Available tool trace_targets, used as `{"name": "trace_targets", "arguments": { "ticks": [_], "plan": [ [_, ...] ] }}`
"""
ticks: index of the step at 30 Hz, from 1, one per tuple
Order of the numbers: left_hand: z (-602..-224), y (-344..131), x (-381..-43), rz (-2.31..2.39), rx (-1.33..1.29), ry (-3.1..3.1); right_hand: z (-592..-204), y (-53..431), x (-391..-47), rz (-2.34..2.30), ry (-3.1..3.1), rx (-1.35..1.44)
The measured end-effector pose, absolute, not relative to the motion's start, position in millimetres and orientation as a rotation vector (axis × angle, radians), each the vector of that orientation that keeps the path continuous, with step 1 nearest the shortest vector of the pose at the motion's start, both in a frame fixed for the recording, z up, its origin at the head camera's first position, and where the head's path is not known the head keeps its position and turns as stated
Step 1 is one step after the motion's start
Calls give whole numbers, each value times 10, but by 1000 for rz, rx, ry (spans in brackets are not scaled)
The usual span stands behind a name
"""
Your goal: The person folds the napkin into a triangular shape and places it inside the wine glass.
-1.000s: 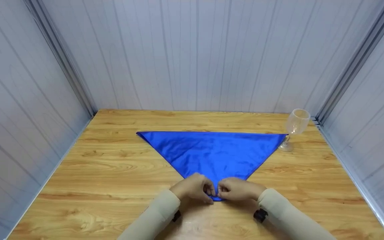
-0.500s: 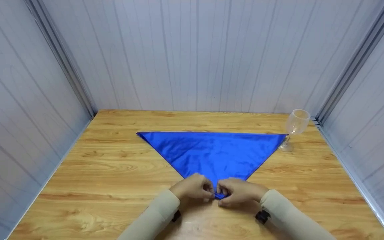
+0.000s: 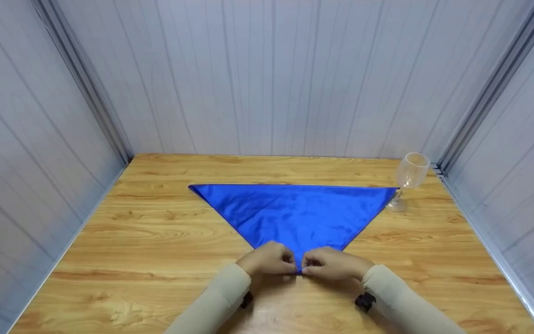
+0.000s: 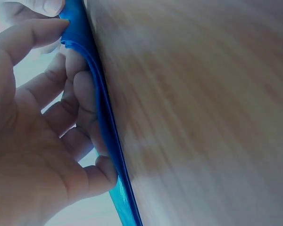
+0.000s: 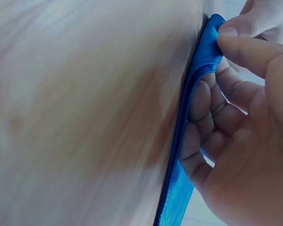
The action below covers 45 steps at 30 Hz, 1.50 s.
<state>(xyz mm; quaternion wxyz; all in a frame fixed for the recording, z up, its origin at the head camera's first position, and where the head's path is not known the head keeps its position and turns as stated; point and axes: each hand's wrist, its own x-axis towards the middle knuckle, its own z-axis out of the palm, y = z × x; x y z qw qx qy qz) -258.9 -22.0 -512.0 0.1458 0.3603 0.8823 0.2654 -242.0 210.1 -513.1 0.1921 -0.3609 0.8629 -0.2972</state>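
A shiny blue cloth (image 3: pixel 295 213) lies on the table as a triangle, its long edge at the back and its point towards the person. At that near point the left hand (image 3: pixel 269 259) pinches a rolled bit of the cloth between thumb and fingers. Close beside it the right hand (image 3: pixel 334 263) pinches the same small roll. In the left wrist view the roll (image 4: pixel 78 26) shows several thin layers, with the thumb on top and curled fingers behind. The right wrist view shows the roll (image 5: pixel 210 44) under both thumbs.
A clear stemmed glass (image 3: pixel 412 170) stands at the right back, its stem by the cloth's right corner. The wooden table (image 3: pixel 155 232) is enclosed by pale panel walls (image 3: pixel 248 79) at the back and both sides.
The near point of the cloth has been rolled a little further away from the person. The fingers of both hands have shifted their pinch; the glass has stayed in place.
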Motion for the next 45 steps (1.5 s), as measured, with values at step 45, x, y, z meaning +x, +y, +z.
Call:
{"name": "trace_targets", "arguments": {
  "ticks": [45],
  "plan": [
    [-5139, -247, -2638, 798, 882, 2560, -5121, 2064, -2566, -815, 2454, -881]
  ]
}}
